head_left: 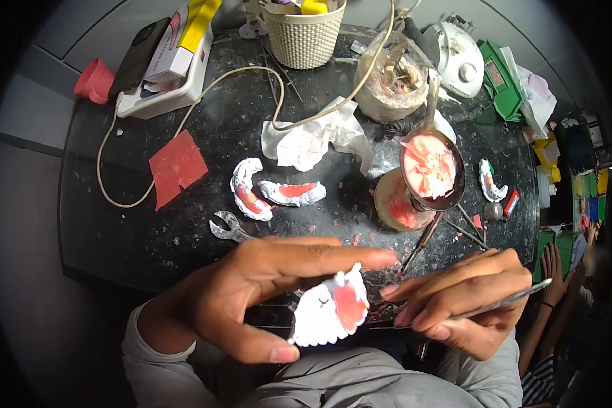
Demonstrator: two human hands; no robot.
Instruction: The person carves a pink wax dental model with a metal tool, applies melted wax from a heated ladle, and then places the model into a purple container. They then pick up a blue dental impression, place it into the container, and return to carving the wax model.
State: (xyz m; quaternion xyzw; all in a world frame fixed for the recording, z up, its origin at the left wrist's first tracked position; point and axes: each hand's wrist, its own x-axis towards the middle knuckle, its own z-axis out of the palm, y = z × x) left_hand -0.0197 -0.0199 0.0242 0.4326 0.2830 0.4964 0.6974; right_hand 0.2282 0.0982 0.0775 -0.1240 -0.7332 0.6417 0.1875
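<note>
My left hand [272, 285] holds a white dental cast [319, 314] between thumb and fingers, low in the middle of the view. A patch of pink wax [350, 307] covers the cast's right part, and tooth shapes line its lower edge. To the right of the cast, my right hand [466, 299] is closed around a thin metal tool [523, 296], whose one end sticks out to the right. The fingertips of my right hand are near the cast but apart from it.
Two white casts with pink wax [248, 190] [294, 194], a wrench [231, 226], a pink wax sheet [177, 166], tissue [313, 139], a pan of pink-white wax [430, 166], tools and a cable lie on the black table [211, 136]. Another person's hand [555, 275] shows at right.
</note>
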